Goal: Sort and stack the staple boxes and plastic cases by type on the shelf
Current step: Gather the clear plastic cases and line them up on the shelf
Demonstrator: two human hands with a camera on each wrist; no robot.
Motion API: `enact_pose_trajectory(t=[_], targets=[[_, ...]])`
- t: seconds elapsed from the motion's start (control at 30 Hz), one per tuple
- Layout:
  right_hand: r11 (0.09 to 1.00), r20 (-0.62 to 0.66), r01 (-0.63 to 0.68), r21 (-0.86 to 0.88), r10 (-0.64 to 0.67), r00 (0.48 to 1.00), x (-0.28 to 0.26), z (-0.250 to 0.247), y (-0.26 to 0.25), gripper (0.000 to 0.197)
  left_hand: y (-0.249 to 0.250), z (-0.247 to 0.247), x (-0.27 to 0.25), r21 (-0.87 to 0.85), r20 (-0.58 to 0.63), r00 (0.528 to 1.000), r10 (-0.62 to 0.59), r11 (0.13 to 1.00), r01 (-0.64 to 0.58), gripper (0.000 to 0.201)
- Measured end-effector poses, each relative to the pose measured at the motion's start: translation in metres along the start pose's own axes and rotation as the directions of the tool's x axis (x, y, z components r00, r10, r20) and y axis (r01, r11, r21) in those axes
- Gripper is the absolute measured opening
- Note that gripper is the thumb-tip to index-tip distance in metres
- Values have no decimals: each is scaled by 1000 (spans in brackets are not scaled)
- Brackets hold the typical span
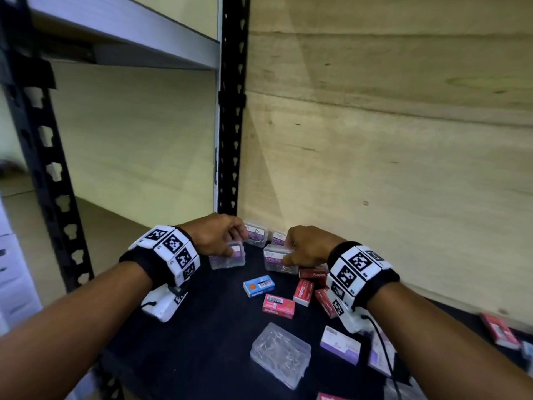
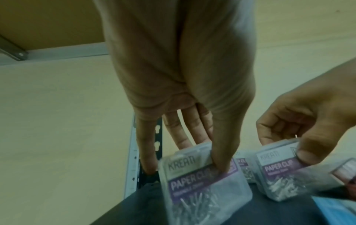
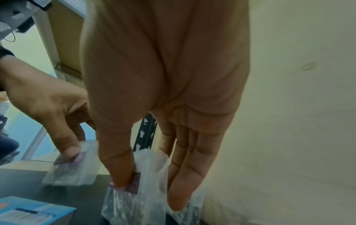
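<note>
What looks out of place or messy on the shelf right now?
Nothing spilled or damaged. The red staple boxes lie jumbled at odd angles, unstacked, with a blue box among them. Each hand holds a paper clip case.

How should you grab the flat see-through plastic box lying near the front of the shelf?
Judging by its pose, come from above. The clear plastic case of paper clips lies flat on the black shelf, nothing on top. Pinch its two long side walls with thumb and fingers; the wide lid seems too broad and smooth to grip.
</note>
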State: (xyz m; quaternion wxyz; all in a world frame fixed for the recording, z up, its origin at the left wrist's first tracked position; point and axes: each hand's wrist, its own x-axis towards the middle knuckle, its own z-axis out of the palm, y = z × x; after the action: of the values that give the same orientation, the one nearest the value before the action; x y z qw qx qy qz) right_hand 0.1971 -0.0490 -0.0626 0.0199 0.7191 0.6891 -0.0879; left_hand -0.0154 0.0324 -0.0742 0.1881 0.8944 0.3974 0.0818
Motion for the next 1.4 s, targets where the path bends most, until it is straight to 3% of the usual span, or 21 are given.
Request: enact_pose_trajectory(t=[0.23,0.47,1.13,1.33,1.4], targets=[[999,67,-5,-47,8,998,6,-6,-8,36,-2,13,18,63,61,998,-17,998,13,64],[998,86,7,-61,-2,996,13,-8,-8,36,-15,10,25,110,-15,1000,-15,994,17,44],[998,9,11,-65,-11,1000,25,-7,-7,30,-18,15,52,215,-83,995,54,976,-36,44],[1000,15,-12,-7,12,1000,14,-16,1,48,-12,4,40,249,-145,989,35,969,2,58],[1000,1,-8,20,8,1000,8,-24,9,46,-2,-4,34,282,-186,979,80,959,-24,51]])
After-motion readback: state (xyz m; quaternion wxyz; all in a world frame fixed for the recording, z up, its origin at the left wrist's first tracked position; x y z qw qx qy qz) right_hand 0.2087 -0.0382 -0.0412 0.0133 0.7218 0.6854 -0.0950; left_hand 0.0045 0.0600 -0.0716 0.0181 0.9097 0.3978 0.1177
